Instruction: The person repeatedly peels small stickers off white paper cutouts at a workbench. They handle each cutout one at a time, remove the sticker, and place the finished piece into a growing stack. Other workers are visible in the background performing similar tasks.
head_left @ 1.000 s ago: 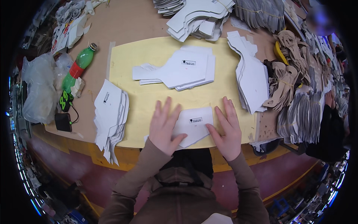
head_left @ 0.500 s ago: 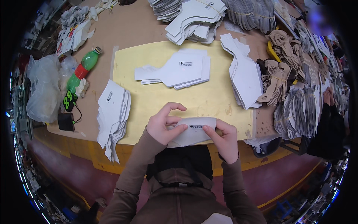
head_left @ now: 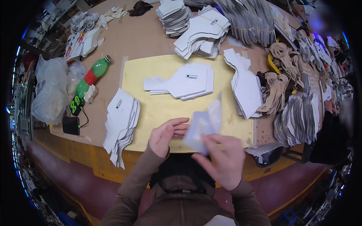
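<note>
My right hand [head_left: 223, 161] holds a white cut-out piece [head_left: 203, 126] lifted above the near edge of the yellow mat [head_left: 166, 107]; the piece is blurred with motion. My left hand [head_left: 166, 135] is beside it, fingers spread, its fingertips near or touching the piece's left edge. A stack of similar white pieces [head_left: 184, 80] lies in the middle of the mat. Another stack [head_left: 121, 122] sits at the mat's left edge and overhangs the table front.
A third white stack [head_left: 245, 84] lies at the mat's right. More piles of white and grey pieces [head_left: 203, 32] fill the far table, with tan pieces [head_left: 279, 83] at right. A green bottle [head_left: 92, 75], plastic bags [head_left: 51, 92] and a black device [head_left: 71, 125] sit at left.
The white piece lay flat under both hands; they folded it, and now my right hand has lifted it off the mat while my left hand has opened.
</note>
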A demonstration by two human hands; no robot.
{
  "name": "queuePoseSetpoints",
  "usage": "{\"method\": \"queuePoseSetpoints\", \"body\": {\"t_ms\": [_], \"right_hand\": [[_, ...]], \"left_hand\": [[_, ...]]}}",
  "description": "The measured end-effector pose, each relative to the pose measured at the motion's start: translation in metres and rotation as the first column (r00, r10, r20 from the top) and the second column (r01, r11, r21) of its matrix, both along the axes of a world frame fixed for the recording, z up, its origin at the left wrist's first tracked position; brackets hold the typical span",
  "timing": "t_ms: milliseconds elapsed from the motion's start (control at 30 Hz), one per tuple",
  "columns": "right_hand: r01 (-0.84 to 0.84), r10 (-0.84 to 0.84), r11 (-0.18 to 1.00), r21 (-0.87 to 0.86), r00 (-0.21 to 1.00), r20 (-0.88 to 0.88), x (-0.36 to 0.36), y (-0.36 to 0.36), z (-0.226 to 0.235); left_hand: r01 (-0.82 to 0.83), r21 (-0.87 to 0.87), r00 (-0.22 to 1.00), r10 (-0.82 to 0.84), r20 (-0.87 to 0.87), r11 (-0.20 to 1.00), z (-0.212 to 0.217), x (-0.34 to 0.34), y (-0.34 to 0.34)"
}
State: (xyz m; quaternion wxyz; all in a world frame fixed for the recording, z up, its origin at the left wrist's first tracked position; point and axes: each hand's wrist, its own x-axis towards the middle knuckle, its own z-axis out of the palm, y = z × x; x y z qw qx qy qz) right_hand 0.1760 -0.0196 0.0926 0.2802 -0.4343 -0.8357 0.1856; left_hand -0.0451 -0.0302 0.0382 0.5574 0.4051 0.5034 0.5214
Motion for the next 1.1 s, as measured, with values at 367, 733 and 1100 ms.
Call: {"method": "queuePoseSetpoints", "body": {"t_ms": [367,733,1100], "right_hand": [[0.266,-0.264,0.963,-0.047,0.964,0.030,0.012,0.044,-0.063],[0.103,-0.132,0.860,-0.501,0.991,-0.022,0.019,0.025,-0.059],[-0.446,-0.636,0.433,-0.783,0.465,-0.616,0.011,0.013,-0.072]], "left_hand": [[0.123,-0.048,0.794,-0.127,-0.595,0.991,-0.025,-0.013,-0.006],[0.140,0.280,0.605,0.142,-0.784,0.950,-0.033,0.072,-0.013],[0.143,0.377,0.682,0.184,-0.707,0.915,-0.028,0.052,-0.026]]}}
